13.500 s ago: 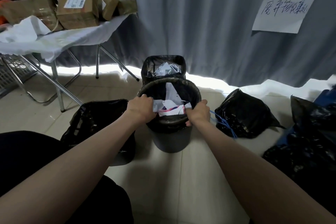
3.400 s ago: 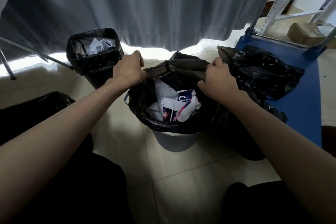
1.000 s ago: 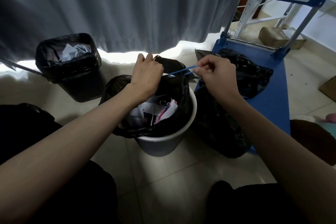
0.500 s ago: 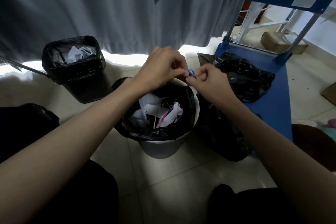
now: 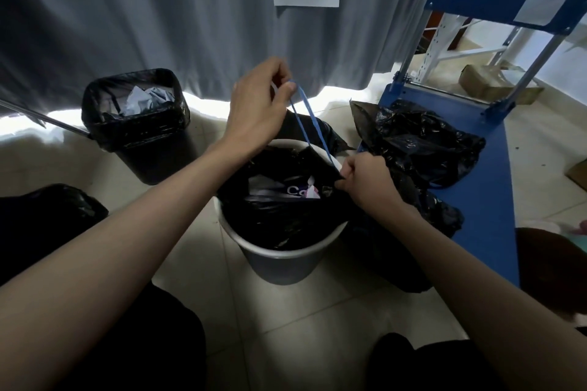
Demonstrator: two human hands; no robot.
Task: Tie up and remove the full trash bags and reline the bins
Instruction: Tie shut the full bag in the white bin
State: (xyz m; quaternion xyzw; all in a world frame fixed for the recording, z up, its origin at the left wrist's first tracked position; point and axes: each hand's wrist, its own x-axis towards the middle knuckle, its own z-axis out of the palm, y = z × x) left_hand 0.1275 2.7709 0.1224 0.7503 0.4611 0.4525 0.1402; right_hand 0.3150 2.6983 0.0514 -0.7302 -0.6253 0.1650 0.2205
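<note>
A round grey bin [image 5: 279, 263] stands on the floor in front of me, lined with a black trash bag [image 5: 276, 216] full of paper waste. A blue drawstring [image 5: 306, 117] runs taut from the bag's far rim upward. My left hand [image 5: 257, 108] pinches the top of the drawstring, raised above the bin. My right hand [image 5: 365, 179] grips the bag's edge at the bin's right rim, where the string comes out.
A second black-lined bin [image 5: 136, 124] full of paper stands back left. Tied black bags [image 5: 419, 140] lie on a blue hand cart [image 5: 482, 200] to the right; another black bag [image 5: 47, 216] lies left. A grey curtain [image 5: 158, 9] with a paper sign hangs behind.
My hands, together at the bag's rim half a second ago, have parted: the left lifted the drawstring up, the right dropped to the bag's right edge. The bag mouth has drawn narrower.
</note>
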